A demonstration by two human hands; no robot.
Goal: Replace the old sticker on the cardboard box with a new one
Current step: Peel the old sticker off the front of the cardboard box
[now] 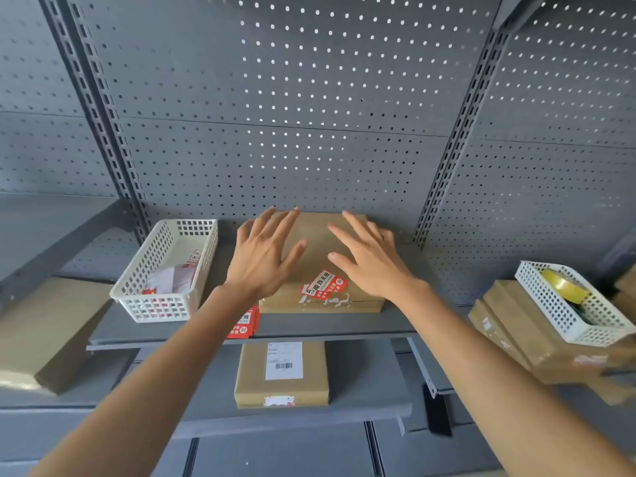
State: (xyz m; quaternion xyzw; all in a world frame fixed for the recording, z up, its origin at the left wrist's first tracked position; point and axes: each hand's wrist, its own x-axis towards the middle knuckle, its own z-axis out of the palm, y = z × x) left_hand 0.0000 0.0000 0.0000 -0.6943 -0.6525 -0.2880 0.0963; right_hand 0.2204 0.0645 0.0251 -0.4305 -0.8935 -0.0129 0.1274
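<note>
On a grey metal shelf [330, 323] backed by pegboard, the cardboard box [318, 256] lies flat, its red-and-white sticker [325, 285] at the near edge. The left hand [265, 253] and right hand [371, 258] are over its top, fingers spread and gripping nothing, with the sticker between the wrists.

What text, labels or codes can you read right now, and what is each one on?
Red-and-white sticker on the front edge of the brown cardboard box under both hands: large Chinese characters, possibly "撕毁无效"; the small print is blurred.
Red stickers lying on the grey metal shelf: too blurred to read.
White shipping label on the lower cardboard box: a barcode, its text too small.
Papers in the white plastic basket: unreadable.
</note>
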